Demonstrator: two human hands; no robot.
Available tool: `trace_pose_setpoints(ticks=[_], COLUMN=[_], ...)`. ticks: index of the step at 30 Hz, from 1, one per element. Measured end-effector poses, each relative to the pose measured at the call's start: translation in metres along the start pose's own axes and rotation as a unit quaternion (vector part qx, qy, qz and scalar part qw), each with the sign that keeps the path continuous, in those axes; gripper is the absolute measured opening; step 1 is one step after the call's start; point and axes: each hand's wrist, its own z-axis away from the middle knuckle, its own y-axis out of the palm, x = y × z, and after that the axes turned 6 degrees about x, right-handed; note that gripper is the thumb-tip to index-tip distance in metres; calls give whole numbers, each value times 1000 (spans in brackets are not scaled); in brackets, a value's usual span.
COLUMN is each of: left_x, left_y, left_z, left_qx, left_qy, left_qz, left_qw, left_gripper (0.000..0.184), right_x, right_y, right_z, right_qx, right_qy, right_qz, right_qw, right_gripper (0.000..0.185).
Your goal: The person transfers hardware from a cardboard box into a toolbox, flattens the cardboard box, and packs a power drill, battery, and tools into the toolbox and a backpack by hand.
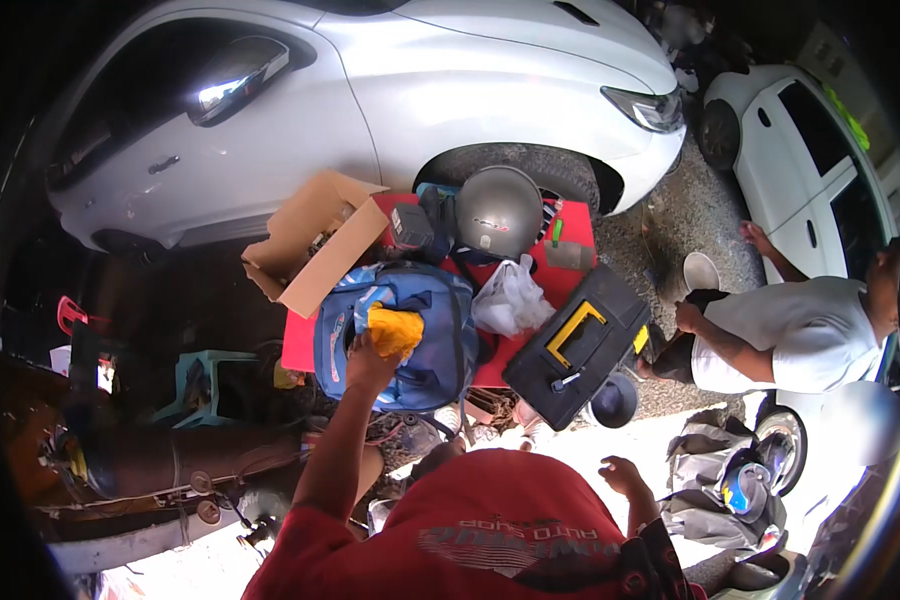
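Left hand (368, 366) closed on yellow cloth (397, 331), at the top of the blue backpack (443, 335) on the red bench (298, 346). Right hand (624, 477) down beside the body, apart from the bench, fingers look loosely open, small in view. Cardboard box (342, 262) open, just beside backpack; grey helmet (499, 208) behind; white plastic bag (511, 300) between backpack and black toolbox (610, 310). Person in white shirt (805, 335) off to the right, near the cars
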Motion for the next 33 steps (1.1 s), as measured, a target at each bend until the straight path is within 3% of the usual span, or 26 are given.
trace_pose_setpoints(ticks=[5,7,9,11,12,14,15,17,18,20,21,23,26,30,33], left_x=[2,13,55,75,96,143,161,191,189,185,203,231,240,261,224], left_y=[-44,-72,-88,-120,-128,-133,-138,-145,-147,-143,-127,-95,-88,-93,-130], left_z=[6,-4,-40,-64,-82,-126,-143,-171,-174,-177,-188,-207,-212,-216,-178], left_qx=[-96,-193,-261,-242,-241,-301,-299,-141,-139,-34,-30,-42,-56,-55,-89], left_qy=[8,5,-45,-181,-179,-295,-295,-378,-377,-349,-351,-295,-249,-245,-213], left_qz=[2,91,90,102,104,125,129,295,298,472,475,531,592,598,598], left_qw=[995,977,960,948,948,898,898,866,866,809,806,793,764,761,767], left_gripper=[78,74,76,82,82,85,85,85,85,63,63,37,21,17,14], right_x=[-20,-46,-54,-60,-58,-47,-38,-21,-7,23,36,59,86,87,123], right_y=[-50,-59,-75,-87,-90,-93,-90,-73,-65,-43,-34,-13,5,11,-11], right_z=[-1,-14,-8,-4,-1,6,11,19,23,29,34,36,36,19,26], right_qx=[-2,2,-34,-75,-77,-94,-98,-113,-91,-51,-31,0,37,34,5], right_qy=[6,24,34,40,42,85,86,112,120,128,127,102,94,60,66], right_qz=[30,20,71,75,75,-94,-91,-150,-132,-106,-87,-38,-28,1,-33], right_qw=[1000,999,996,994,993,988,987,976,980,985,988,994,994,998,997], right_gripper=[45,43,42,41,41,39,39,37,37,39,40,42,43,43,43])
